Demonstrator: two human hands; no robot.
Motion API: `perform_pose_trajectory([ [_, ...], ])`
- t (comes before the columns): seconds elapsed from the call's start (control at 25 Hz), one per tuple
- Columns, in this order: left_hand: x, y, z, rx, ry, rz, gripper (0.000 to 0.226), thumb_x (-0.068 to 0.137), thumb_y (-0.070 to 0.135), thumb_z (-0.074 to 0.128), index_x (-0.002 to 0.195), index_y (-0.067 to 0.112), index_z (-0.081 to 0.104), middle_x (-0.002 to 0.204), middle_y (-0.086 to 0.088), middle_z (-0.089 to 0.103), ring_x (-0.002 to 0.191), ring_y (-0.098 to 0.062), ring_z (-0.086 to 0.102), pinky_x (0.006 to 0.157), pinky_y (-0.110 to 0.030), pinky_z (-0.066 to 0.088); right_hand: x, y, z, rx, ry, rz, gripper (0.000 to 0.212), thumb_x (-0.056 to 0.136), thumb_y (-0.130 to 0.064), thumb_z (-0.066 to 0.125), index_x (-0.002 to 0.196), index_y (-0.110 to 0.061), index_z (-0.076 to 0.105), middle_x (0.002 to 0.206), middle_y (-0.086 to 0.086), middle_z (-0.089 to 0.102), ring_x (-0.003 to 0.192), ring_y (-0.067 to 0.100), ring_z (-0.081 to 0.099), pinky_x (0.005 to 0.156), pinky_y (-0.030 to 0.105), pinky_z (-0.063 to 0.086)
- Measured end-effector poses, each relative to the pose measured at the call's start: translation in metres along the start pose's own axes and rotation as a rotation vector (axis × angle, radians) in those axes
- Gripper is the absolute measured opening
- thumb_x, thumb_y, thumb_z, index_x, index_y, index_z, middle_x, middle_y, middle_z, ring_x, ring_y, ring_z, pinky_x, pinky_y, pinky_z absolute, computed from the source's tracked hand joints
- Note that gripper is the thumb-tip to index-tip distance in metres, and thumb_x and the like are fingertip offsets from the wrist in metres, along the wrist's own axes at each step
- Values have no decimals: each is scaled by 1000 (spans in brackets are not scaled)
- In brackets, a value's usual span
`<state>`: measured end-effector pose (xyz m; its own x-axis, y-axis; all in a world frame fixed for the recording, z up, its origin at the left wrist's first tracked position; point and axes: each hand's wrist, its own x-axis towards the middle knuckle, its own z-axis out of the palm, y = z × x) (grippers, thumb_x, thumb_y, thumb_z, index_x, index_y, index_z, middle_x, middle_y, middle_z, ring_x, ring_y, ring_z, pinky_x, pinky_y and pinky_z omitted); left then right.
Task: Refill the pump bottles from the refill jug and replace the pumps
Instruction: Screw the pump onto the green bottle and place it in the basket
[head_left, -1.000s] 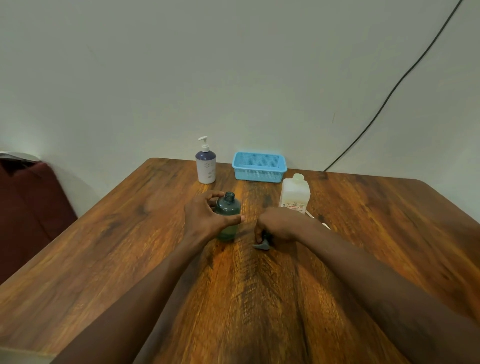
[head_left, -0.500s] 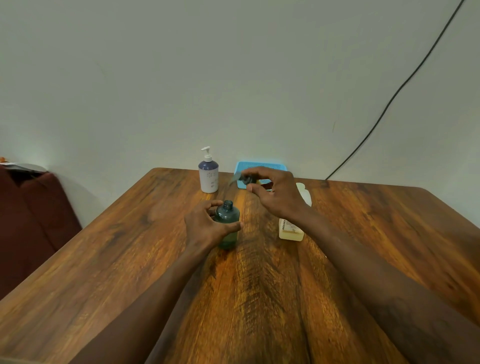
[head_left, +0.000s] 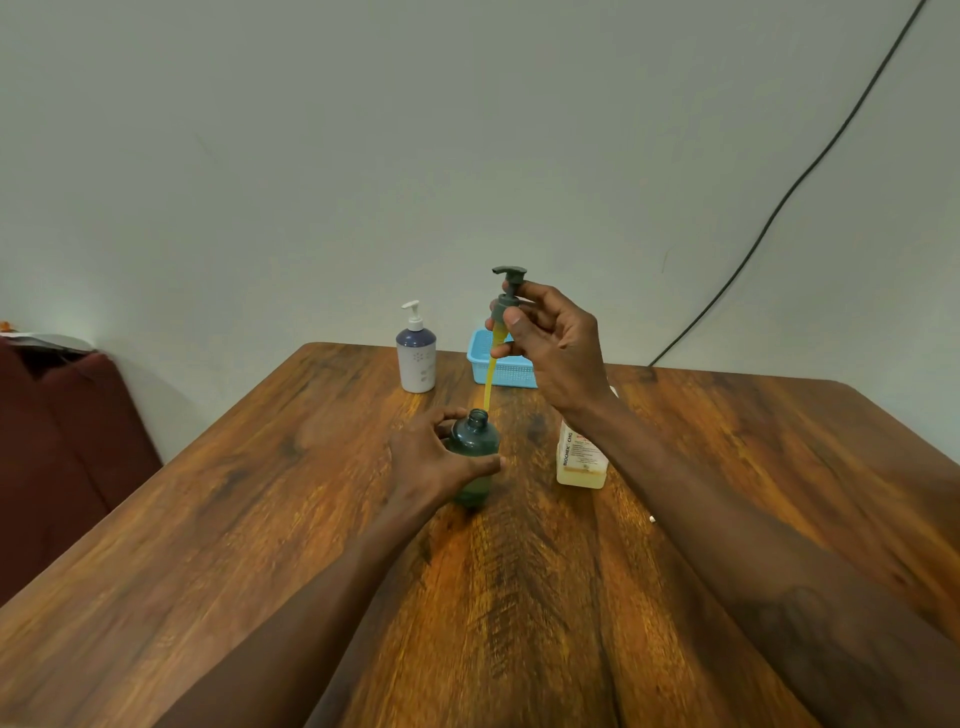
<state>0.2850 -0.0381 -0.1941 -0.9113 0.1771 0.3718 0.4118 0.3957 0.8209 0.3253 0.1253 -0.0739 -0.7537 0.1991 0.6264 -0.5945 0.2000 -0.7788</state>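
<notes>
Your right hand (head_left: 550, 345) pinches the grey pump (head_left: 506, 296) upright, its yellow dip tube (head_left: 491, 376) hanging almost straight down with the tip just above the open neck of the green bottle (head_left: 474, 447). Your left hand (head_left: 431, 460) clasps that bottle, standing on the tabletop (head_left: 260, 519) directly below the pump, so the coming move looks like a plain vertical lowering.

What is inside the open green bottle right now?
The pump's yellow tube ends at the green bottle mouth; the left hand covers part of the dark bottle, so its fill is unclear.
</notes>
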Motion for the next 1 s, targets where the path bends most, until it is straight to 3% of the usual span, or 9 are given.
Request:
perform_pose_trajectory([
  [0.2, -5, 17, 0, -67, 23, 38, 77, 55, 48, 99, 122, 24, 69, 114, 14, 69, 103, -5, 65, 83, -16, 54, -6, 4, -1, 27, -28, 52, 33, 101, -5, 59, 134, 2, 56, 120, 18, 70, 104, 26, 74, 75, 36, 64],
  [0.36, -2, 32, 0, -101, 73, 95, 75, 57, 47, 98, 123, 23, 70, 109, 15, 70, 101, -3, 68, 83, -17, 57, -18, 10, -2, 5, -97, 172, 33, 97, -5, 65, 130, -4, 60, 119, 11, 72, 106, 24, 73, 74, 32, 63],
  [0.48, 1, 37, -1, -76, 101, 127, 78, 57, 47, 98, 125, 20, 71, 115, 6, 75, 100, -5, 70, 84, -20, 59, -18, 13, -5, -89, -85, 208, 29, 92, -9, 74, 120, -9, 66, 111, 4, 76, 104, 20, 74, 81, 35, 63],
  [0.6, 2, 39, -3, -82, 126, 142, 76, 59, 47, 98, 125, 20, 72, 114, 7, 76, 97, 1, 69, 81, -13, 57, -15, 18, -14, -255, -98, 184, 29, 85, -18, 82, 110, -14, 69, 106, -1, 76, 102, 13, 73, 89, 41, 61],
  [0.76, 3, 45, -5, -87, 114, 160, 78, 60, 49, 96, 128, 19, 72, 115, 7, 76, 97, 2, 70, 81, -16, 59, -17, 23, -24, -267, -235, 278, 43, 87, -25, 80, 126, -23, 62, 111, -5, 75, 108, 13, 70, 96, 46, 58],
  [0.88, 3, 46, -4, -86, 101, 163, 78, 60, 50, 95, 128, 19, 72, 114, 6, 77, 97, 2, 71, 82, -21, 61, -13, 15, -30, -358, -385, 237, 41, 93, -23, 73, 134, -22, 64, 118, -9, 72, 111, 8, 67, 98, 35, 56],
  [1.0, 3, 49, -4, -47, 93, 200, 77, 60, 50, 94, 127, 19, 72, 112, 8, 77, 95, 3, 70, 79, -15, 59, -11, 7, -28, -512, -355, 203, 36, 86, -31, 81, 118, -18, 72, 101, -13, 72, 91, 2, 68, 80, 20, 54],
])
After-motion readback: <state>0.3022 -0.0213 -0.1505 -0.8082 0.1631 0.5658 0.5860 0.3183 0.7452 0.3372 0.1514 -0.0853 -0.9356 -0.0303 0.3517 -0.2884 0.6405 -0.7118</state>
